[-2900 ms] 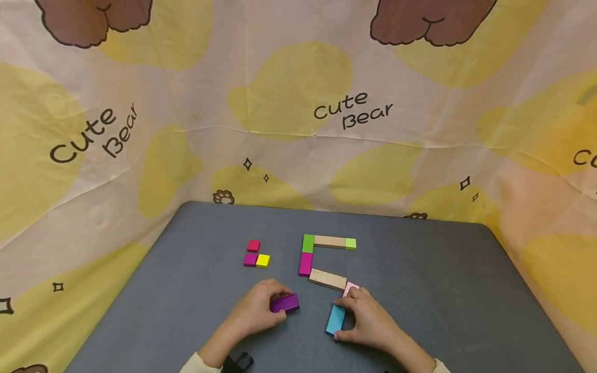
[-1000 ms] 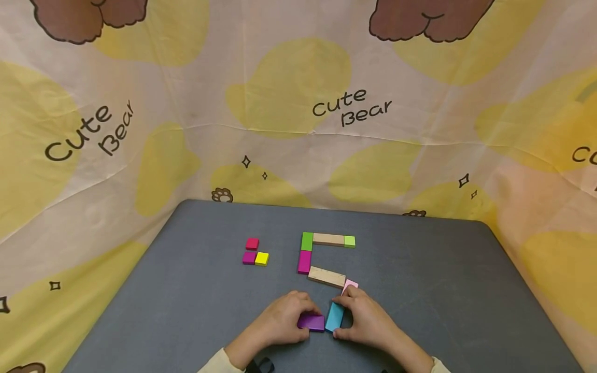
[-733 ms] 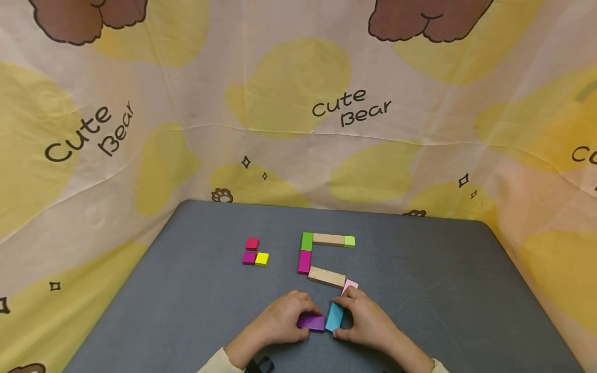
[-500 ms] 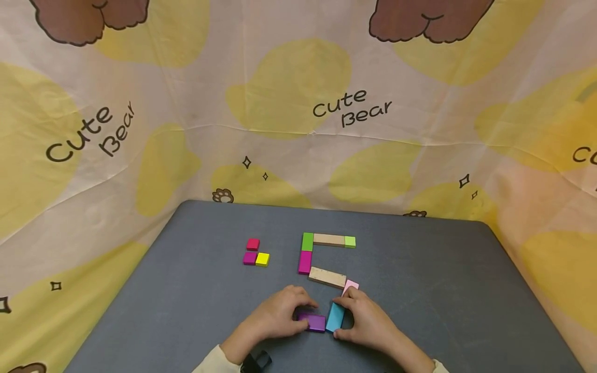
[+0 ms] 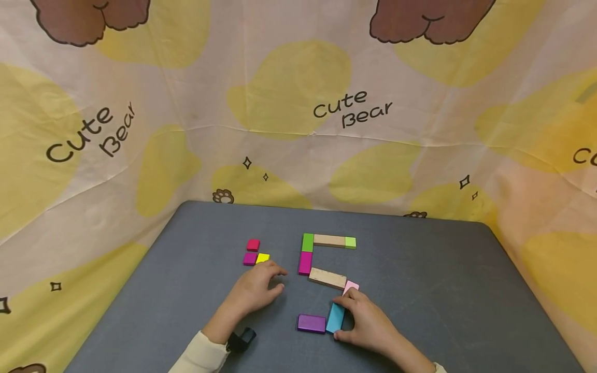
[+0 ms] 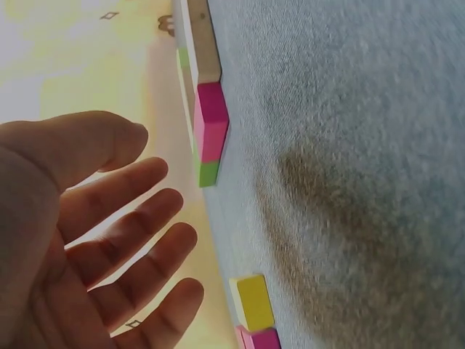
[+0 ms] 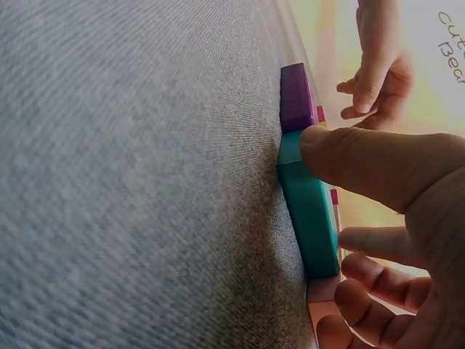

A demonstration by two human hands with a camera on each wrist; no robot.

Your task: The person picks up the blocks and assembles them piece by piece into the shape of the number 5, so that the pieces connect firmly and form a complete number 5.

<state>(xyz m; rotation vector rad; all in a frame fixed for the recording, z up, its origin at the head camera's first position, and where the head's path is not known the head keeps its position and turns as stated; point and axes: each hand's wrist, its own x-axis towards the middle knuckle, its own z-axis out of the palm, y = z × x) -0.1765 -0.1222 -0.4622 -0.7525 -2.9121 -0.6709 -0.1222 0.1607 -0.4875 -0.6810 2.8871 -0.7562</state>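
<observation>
My right hand (image 5: 370, 318) pinches a blue block (image 5: 335, 317) between thumb and fingers on the table. Beside its left end lies a purple block (image 5: 311, 324), which nobody holds. My left hand (image 5: 254, 287) hovers with parted, loosely bent fingers over the table, holding nothing, and partly covers a yellow block (image 5: 263, 257). The left wrist view shows its fingers spread in the air, apart from the blocks. A pink block (image 5: 351, 286), partly behind the right fingers, links the blue block to a plain wooden block (image 5: 328, 278). A magenta block (image 5: 305, 263) adjoins that wooden block.
Farther back are a green block (image 5: 308, 242), another wooden block (image 5: 329, 240) and a light green block (image 5: 350, 242). A red block (image 5: 253, 245) and a small purple block (image 5: 250, 258) lie left. A printed cloth (image 5: 289, 171) hangs behind the grey table (image 5: 420, 269).
My left hand carried the purple block right and down to the blue block's end, let go of it, then moved back up and left. My right hand has stayed on the blue block.
</observation>
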